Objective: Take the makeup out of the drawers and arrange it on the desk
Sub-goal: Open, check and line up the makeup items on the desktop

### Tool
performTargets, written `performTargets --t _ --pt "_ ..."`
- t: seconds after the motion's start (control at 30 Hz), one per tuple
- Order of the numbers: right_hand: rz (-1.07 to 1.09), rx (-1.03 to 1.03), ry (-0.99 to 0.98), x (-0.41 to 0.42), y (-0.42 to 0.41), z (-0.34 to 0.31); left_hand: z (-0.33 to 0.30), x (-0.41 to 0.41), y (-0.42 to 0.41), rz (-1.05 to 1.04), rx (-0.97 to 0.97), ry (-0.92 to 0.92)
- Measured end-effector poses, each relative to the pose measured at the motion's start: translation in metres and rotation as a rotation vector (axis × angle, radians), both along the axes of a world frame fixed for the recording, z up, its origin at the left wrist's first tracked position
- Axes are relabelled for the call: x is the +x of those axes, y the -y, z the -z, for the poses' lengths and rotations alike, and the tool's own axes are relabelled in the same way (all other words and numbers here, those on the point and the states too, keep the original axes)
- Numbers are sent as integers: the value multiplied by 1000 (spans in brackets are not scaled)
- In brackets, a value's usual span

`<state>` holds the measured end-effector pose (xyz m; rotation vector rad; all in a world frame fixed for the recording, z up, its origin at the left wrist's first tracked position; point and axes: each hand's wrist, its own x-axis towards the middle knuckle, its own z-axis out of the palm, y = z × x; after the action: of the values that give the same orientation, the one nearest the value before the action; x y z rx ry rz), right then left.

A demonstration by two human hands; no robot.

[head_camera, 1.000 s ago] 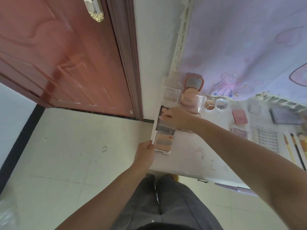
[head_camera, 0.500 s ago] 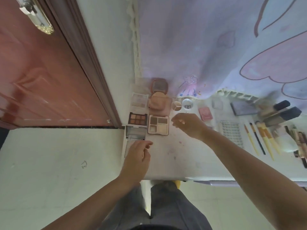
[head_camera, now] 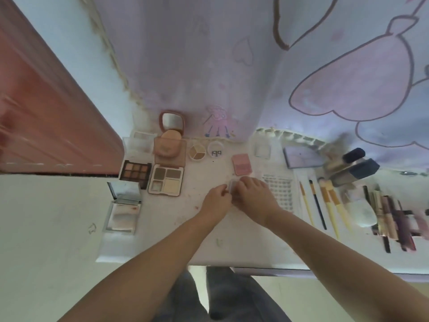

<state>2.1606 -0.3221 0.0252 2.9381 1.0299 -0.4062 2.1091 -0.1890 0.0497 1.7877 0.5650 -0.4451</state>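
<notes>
My left hand (head_camera: 217, 201) and my right hand (head_camera: 254, 197) meet at the middle of the white desk (head_camera: 209, 242), both pinching a small clear case (head_camera: 232, 188); most of it is hidden by my fingers. Open palettes lie at the left: a brown eyeshadow palette (head_camera: 135, 173), a four-pan palette (head_camera: 166, 181), a mirrored compact (head_camera: 123, 209) at the desk's left edge and a pink powder compact (head_camera: 170, 145). A pink blush (head_camera: 241, 164) lies just beyond my hands.
Two round pots (head_camera: 197, 152) stand at the back. A lash tray (head_camera: 279, 189), several yellow brushes (head_camera: 329, 205), foundation bottles (head_camera: 350, 168) and lip pencils (head_camera: 390, 214) fill the right side. A red door (head_camera: 46, 126) is at the left. A drawer edge (head_camera: 267, 271) shows below the desk.
The view has swung right. Both hands left the palettes at the desk's left edge and came together at the middle of the desk, where they now pinch the small clear case.
</notes>
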Motion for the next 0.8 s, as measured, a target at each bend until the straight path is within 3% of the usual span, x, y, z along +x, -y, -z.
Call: performTargets --t 0.1,0.17,0.23,0.3,0.53,0.8 --pt "-11 164 -125 3 2 -8 -4 -5 -7 -271 -278 -110" --pt "35 344 -273 1 -1 -23 -6 -13 -16 -411 -606 -211" --pt "24 471 -358 -2 -9 -40 -10 -26 -26 -458 -965 -246" --pt "-22 535 -411 -6 -18 -53 -13 -40 -34 -474 -1150 -201" --pt "-189 536 -528 -15 -55 -73 -21 -79 -56 -603 -1223 -55" --pt "-206 512 -696 -26 -91 -71 -19 -112 -88 -647 -1203 -72"
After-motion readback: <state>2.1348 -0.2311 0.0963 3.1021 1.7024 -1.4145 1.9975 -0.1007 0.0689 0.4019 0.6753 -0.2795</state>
